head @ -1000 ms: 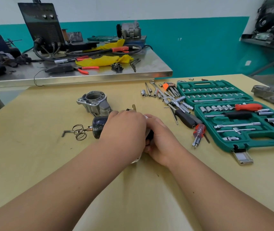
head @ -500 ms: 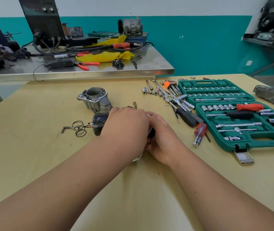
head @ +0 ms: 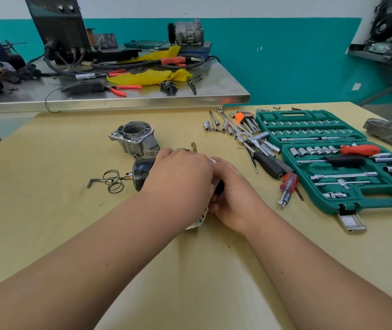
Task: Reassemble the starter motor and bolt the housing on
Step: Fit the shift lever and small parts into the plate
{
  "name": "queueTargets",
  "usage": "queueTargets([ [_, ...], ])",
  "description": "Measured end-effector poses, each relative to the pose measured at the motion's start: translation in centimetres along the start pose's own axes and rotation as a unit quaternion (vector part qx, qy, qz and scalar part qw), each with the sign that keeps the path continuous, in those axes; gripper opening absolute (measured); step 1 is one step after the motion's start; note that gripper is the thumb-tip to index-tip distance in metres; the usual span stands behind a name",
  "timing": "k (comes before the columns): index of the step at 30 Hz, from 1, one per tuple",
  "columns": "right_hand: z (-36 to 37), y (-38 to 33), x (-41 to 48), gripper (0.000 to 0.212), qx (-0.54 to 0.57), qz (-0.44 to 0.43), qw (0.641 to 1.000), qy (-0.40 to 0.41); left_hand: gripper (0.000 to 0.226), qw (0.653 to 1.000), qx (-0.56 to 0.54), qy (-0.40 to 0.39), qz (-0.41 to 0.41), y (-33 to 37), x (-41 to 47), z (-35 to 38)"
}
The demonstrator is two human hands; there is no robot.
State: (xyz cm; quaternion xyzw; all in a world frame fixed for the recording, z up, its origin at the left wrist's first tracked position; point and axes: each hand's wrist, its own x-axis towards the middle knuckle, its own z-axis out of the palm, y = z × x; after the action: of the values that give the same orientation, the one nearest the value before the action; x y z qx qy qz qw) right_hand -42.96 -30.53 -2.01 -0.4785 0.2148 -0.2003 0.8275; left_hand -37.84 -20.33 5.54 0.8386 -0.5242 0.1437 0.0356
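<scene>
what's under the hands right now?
Left hand covers a black motor body; its end and a thin shaft stick out left, towards a wire spring. Right hand grips its other end. A white piece peeks out below. The joint between them is hidden.

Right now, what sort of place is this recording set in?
Most likely an auto-electrical repair workshop: an open green socket set on the wooden bench, a bare aluminium housing, and a steel table with cables and pliers.

left hand (head: 178, 179) curled palm-down, right hand (head: 234, 198) gripping beside it
</scene>
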Motion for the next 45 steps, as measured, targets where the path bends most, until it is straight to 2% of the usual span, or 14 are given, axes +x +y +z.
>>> queueTargets([
  [5,0.1,0.0,-0.1,0.045,0.005,0.001,1.0,0.013,0.017,0.999,-0.015,-0.026,-0.013,-0.3,0.1,0.0],
  [11,0.0,-0.1,-0.1,0.02,-0.005,0.001,1.0,0.003,0.024,0.998,-0.028,-0.032,-0.038,-0.6,0.4,-0.1],
  [22,0.1,-0.2,-0.1,0.023,-0.001,0.001,1.0,0.005,0.017,1.0,-0.016,-0.006,-0.002,-0.1,0.2,-0.5],
  [25,0.1,-0.2,-0.1,0.034,-0.002,-0.001,1.0,0.014,0.016,0.999,0.019,-0.008,0.025,-0.1,0.0,-0.5],
  [29,0.1,-0.1,-0.1,0.047,0.006,-0.004,1.0,0.016,0.023,0.999,-0.034,-0.024,-0.007,-0.3,-0.1,-0.4],
  [31,0.1,-0.1,-0.1,0.048,0.001,-0.006,1.0,0.017,0.023,0.999,-0.026,-0.021,-0.014,-0.2,0.0,-0.4],
  [35,0.1,-0.1,-0.1,0.036,0.003,0.001,1.0,0.024,0.014,1.0,0.003,-0.025,0.002,0.1,0.3,-0.6],
  [41,-0.1,-0.4,-0.1,0.015,0.003,0.006,1.0,0.023,0.014,0.999,0.04,-0.02,0.024,0.6,0.3,-0.3],
  [45,0.0,-0.3,-0.3,0.016,0.003,0.002,1.0,0.025,0.013,0.999,-0.03,-0.017,0.01,0.0,0.0,-0.3],
])
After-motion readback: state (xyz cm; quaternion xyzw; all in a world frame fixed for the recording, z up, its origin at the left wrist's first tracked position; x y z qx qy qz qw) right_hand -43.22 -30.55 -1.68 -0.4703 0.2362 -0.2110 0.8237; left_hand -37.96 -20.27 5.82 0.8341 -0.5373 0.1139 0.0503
